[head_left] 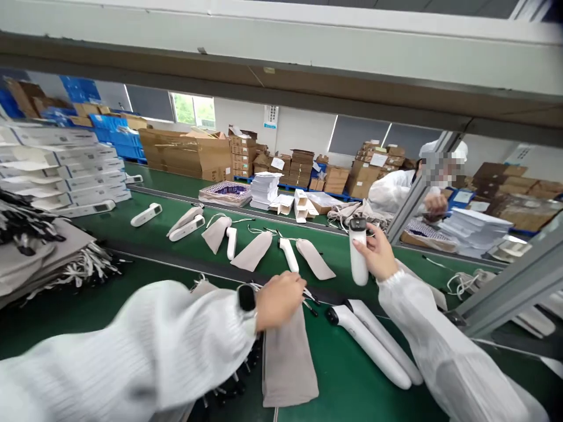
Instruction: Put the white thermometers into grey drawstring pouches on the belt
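Note:
My left hand [279, 300] is closed on the top edge of a grey fabric pouch [288, 357] that lies flat on the green table in front of me. My right hand [377, 253] is wrapped round a white handheld device [358, 252], holding it upright above the table. Two more white devices [373, 343] lie side by side just below my right hand. Both my arms wear white sleeves, and a dark watch sits on my left wrist.
On the green conveyor belt [334, 249] lie several white devices [146, 214] and grey pouches [253, 251]. Stacked white boxes [65, 170] and a pile of pouches [44, 252] stand at the left. Another person in white [396, 190] works at the right. A metal frame post [510, 287] slants at the right.

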`<state>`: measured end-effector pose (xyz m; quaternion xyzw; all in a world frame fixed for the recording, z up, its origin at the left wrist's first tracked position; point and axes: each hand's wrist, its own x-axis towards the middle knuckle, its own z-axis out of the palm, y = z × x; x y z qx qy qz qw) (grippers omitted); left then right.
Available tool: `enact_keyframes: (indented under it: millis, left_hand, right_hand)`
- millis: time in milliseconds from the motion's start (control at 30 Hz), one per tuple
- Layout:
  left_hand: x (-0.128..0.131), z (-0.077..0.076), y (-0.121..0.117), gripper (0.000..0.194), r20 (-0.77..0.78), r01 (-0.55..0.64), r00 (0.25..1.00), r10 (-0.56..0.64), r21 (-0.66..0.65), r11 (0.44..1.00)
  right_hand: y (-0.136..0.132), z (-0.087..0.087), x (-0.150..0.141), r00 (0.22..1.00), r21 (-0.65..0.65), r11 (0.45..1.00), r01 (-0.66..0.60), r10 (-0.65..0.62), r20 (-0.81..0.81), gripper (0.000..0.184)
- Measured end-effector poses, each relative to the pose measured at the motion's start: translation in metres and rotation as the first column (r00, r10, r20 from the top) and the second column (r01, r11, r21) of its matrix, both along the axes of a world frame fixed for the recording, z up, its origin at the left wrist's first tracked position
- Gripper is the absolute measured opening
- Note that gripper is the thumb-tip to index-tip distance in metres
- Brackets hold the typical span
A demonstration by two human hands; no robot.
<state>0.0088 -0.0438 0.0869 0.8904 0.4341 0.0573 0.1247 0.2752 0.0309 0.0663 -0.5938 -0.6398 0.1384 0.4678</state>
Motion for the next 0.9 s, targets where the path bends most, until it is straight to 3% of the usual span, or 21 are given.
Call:
enact_keyframes:
  millis: [67, 200, 467, 667, 767, 900]
  left_hand:
    - [0.019, -0.019, 0.022, 0.018, -0.076, -0.078, 0.995, 0.072, -0.091, 0.993]
    - [0.009, -0.042, 0.042, 0.031, -0.151, -0.117, 0.985, 0.082, -0.242, 0.963]
    - [0.005, -0.042, 0.045, 0.041, -0.200, -0.172, 0.974, 0.107, -0.345, 0.923]
    - [0.009, -0.048, 0.041, 0.040, -0.063, -0.232, 0.973, 0.223, -0.193, 0.953]
    - [0.010, -0.044, 0.038, 0.022, 0.006, -0.169, 0.985, 0.174, -0.198, 0.966]
    - [0.007, -0.030, 0.023, 0.007, 0.113, 0.031, 0.994, -0.003, -0.245, 0.969]
  right_hand:
    - [-0.026, 0.005, -0.004, 0.969, 0.116, 0.988, -0.102, 0.125, -0.213, 0.059]
    - [-0.062, 0.008, -0.003, 0.932, 0.177, 0.973, -0.145, 0.195, -0.306, 0.056]
    - [-0.057, 0.002, 0.001, 0.913, 0.154, 0.979, -0.130, 0.179, -0.366, 0.056]
    - [-0.055, -0.001, 0.004, 0.921, 0.148, 0.984, -0.099, 0.147, -0.360, 0.059]
    - [-0.056, 0.000, 0.001, 0.898, 0.103, 0.990, -0.096, 0.131, -0.420, 0.060]
    - [-0.064, 0.010, -0.007, 0.772, 0.034, 0.988, -0.150, 0.138, -0.621, 0.058]
